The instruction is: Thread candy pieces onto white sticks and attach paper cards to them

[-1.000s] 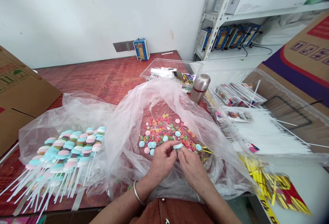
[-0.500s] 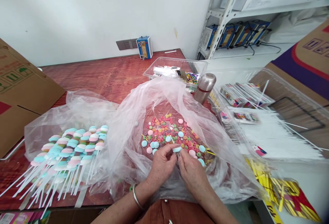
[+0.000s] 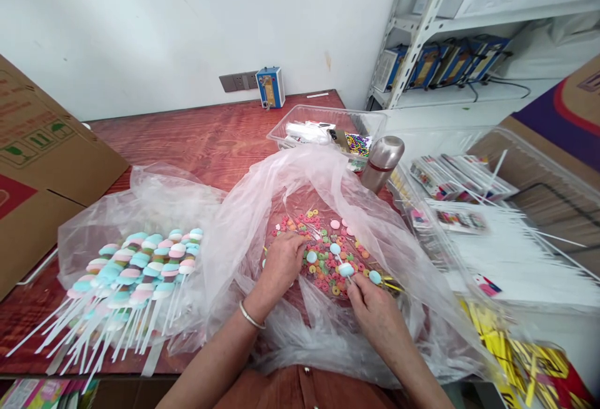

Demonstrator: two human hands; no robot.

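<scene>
Our right hand pinches a marshmallow stick; whether our left hand pinches, we can't tell. Skewers lie left of the plastic sheet, a flask behind it.

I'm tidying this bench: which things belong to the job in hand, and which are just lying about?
Seem to belong:
sweet on a stick, in the right hand
loose ring sweets, by the left hand
filled sticks on the left
white sticks in clear tub, probably

Seem just lying about:
steel flask
blue device near the socket
cardboard box on the left
</scene>
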